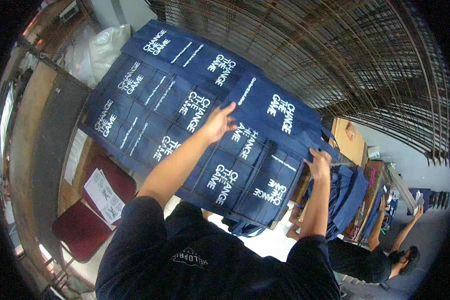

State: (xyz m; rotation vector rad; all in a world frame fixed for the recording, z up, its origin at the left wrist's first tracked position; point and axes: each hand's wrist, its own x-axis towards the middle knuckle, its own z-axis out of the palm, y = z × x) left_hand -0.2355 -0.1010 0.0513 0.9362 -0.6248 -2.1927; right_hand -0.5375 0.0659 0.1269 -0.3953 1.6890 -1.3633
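Navy tote bags [150,107] with white printed lettering lie side by side over a wire rack in front of me. My left hand [219,125] reaches over the middle, its fingers apart beside the lower left corner of one navy tote bag [265,95]. That bag overlaps the grid of bags below it. At its right end, my right hand [320,164] is closed on the bag's near edge, thumb and fingers around the cloth; the exact grip is partly hidden. A strap loop [250,232] hangs under the rack's near edge.
Stacked wire racks [335,45] rise behind the bags. At left stands a dark red folding chair [80,227] with printed sheets [104,196]. A cardboard box [347,137] and hanging navy cloth [342,197] are at right, where another person [370,260] works with raised arms.
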